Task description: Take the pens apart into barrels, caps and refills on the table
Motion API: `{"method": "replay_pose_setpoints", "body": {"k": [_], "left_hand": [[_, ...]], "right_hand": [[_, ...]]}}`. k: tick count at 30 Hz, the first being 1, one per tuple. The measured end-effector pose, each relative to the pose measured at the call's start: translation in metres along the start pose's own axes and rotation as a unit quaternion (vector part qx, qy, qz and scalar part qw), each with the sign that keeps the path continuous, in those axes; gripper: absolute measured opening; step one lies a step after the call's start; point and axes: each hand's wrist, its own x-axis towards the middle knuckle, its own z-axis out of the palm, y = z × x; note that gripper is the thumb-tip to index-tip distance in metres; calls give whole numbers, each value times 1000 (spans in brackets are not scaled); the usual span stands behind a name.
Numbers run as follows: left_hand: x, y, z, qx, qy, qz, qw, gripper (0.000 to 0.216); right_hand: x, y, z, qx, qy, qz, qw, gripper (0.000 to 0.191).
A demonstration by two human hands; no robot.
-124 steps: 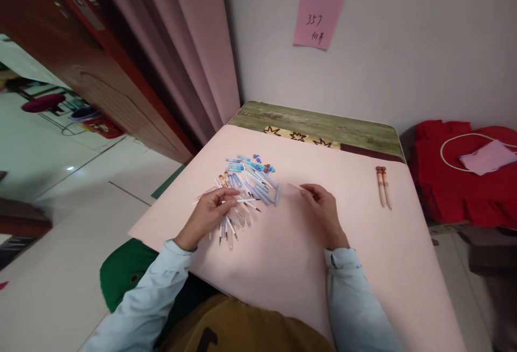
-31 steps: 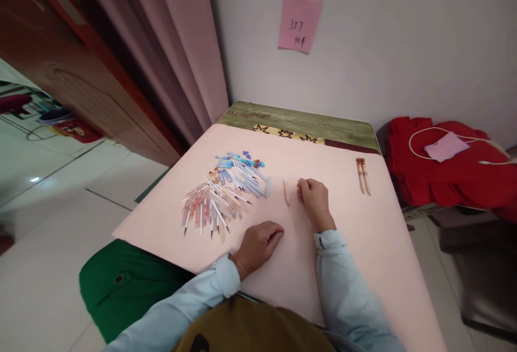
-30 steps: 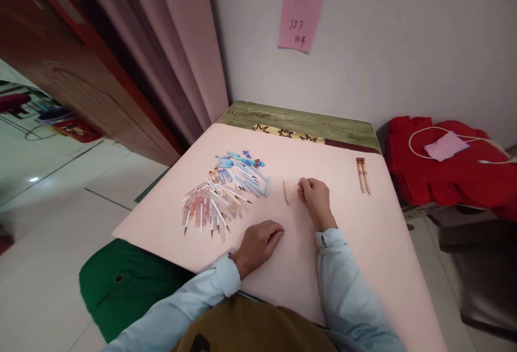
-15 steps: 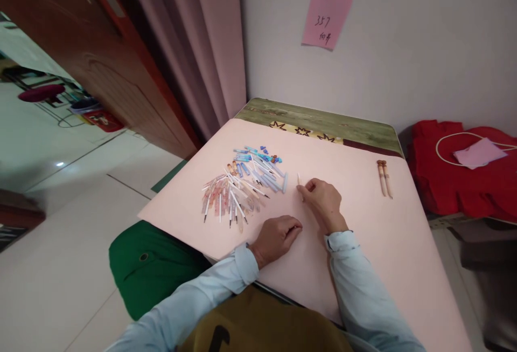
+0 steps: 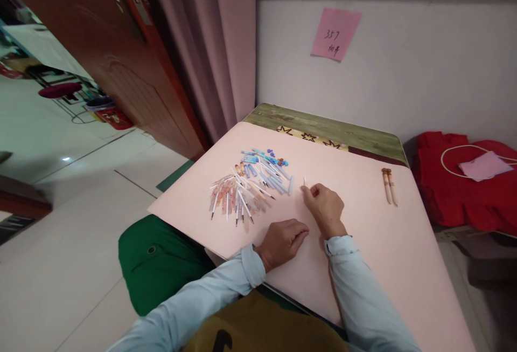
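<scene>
My right hand (image 5: pixel 324 207) is closed in a pinch above the table, and a slim pale pen part (image 5: pixel 305 181) sticks up from between thumb and forefinger. Lower and to the left, my left hand (image 5: pixel 283 241) has thumb and fingertips pressed together; whatever it holds, if anything, is too small to make out. Left of both hands lies a spread of pen parts: white refills with dark tips (image 5: pixel 245 205), pinkish clear barrels (image 5: pixel 218 193), light blue barrels (image 5: pixel 278 184) and small blue pieces (image 5: pixel 271 152).
Two pens with brown tops (image 5: pixel 389 187) lie side by side on the right of the pink-covered table (image 5: pixel 363 266). A green stool (image 5: pixel 161 266) stands at the near left edge. Red cloth (image 5: pixel 440 179) lies beyond the right edge, with a pink note (image 5: pixel 335 34) on the wall.
The camera view has shifted a little, so everything sits slightly further right and lower. Both hands keep nearly the same pinched poses, and the loose parts lie as before.
</scene>
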Motion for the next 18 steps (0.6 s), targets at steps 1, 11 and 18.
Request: {"method": "replay_pose_setpoints", "body": {"k": [1,11,18], "left_hand": [[0,1,0,6,2,3,1000,23],[-1,12,-3,-6,29,-14,999,18],[-5,12,-2,-10,29,-30,999,16]], "right_hand": [[-1,0,0,2,-1,-2,1000,36],[-6,0,6,-2,16,4,1000,29],[-5,1,8,13,18,20,1000,31]]}}
